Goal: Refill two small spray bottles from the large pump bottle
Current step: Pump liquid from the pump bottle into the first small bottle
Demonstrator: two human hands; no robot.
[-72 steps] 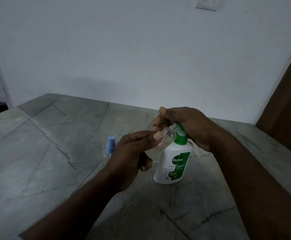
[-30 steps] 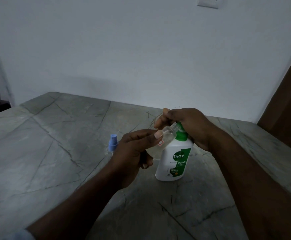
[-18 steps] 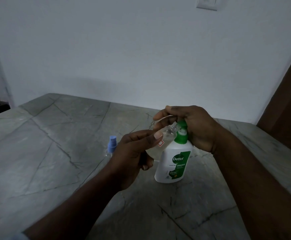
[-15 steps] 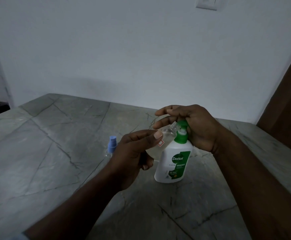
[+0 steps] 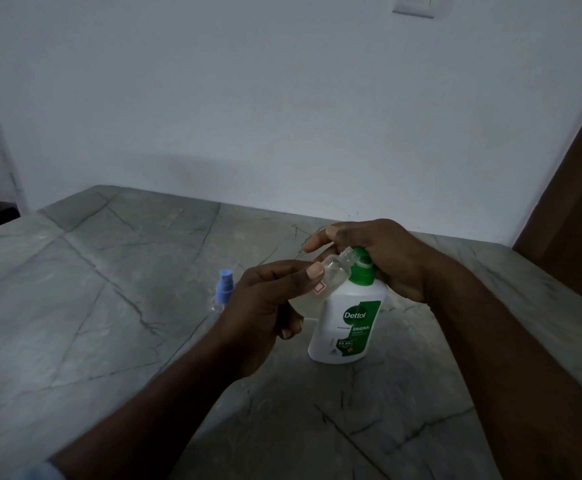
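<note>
Uncurled since a second ago, the right hand (image 5: 386, 261) rests on the green pump head of the large pump bottle (image 5: 348, 327), fingers now fairly straight and reaching forward. The left hand (image 5: 265, 306) grips the uncapped spray bottle (image 5: 331, 275), tilted, its neck just under the right palm at the spout. To fill cleanly, keep the neck against the spout and press slowly, in full strokes. The second spray bottle (image 5: 223, 289), blue-capped, stands unmoved just beyond the left hand.

Dim room, plain white wall (image 5: 282, 98), switch plate (image 5: 413, 5), grey veined stone tabletop (image 5: 75, 306), brown wooden panel (image 5: 580, 188) at right
</note>
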